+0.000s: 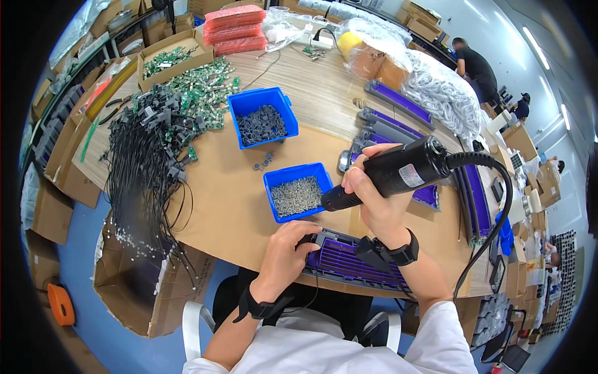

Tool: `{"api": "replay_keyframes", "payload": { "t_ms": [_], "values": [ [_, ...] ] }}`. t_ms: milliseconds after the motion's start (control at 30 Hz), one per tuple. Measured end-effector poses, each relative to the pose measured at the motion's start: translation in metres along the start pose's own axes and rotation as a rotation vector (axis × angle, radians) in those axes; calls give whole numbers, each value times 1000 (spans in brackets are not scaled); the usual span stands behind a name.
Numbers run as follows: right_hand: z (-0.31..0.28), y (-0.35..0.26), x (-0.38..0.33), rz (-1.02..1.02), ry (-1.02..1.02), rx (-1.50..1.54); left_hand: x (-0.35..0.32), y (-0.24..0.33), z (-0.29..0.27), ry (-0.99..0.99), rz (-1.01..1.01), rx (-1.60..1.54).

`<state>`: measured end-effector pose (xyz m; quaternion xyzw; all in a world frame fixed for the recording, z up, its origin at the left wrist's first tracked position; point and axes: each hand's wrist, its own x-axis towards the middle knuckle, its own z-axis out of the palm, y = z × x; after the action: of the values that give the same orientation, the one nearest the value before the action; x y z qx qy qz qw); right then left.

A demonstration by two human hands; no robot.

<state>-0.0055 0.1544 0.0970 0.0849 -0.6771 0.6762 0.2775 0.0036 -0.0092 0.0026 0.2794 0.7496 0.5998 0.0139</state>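
My right hand [381, 212] is wrapped round a black corded electric screwdriver [395, 171], held tilted with its tip end pointing left, over the right side of a blue bin of small screws [294, 198]. Whether the tip touches the screws I cannot tell. At the table's near edge lies a long purple and grey plastic housing [349, 262] with a slatted middle. The fingers of my left hand [280, 254] are closed on its left end; whether they also pinch a small part is hidden. My right wrist overlaps the housing's right portion.
Behind the screws stands a blue bin of grey plastic parts [260, 124], with a few loose ones beside it. Black cables [134, 156] and green circuit boards [205, 87] heap up on the left. More purple housings [398, 103] lie right, near the screwdriver's cord [507, 193].
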Motion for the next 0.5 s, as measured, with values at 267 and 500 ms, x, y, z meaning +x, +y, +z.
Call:
{"api": "replay_keyframes", "payload": {
  "t_ms": [267,500],
  "values": [
    [-2,4,2,-54,33,-91,0,-3,1,0,55,3],
    [-1,10,2,-64,52,-58,0,0,0,-10,51,5]
  ]
}}
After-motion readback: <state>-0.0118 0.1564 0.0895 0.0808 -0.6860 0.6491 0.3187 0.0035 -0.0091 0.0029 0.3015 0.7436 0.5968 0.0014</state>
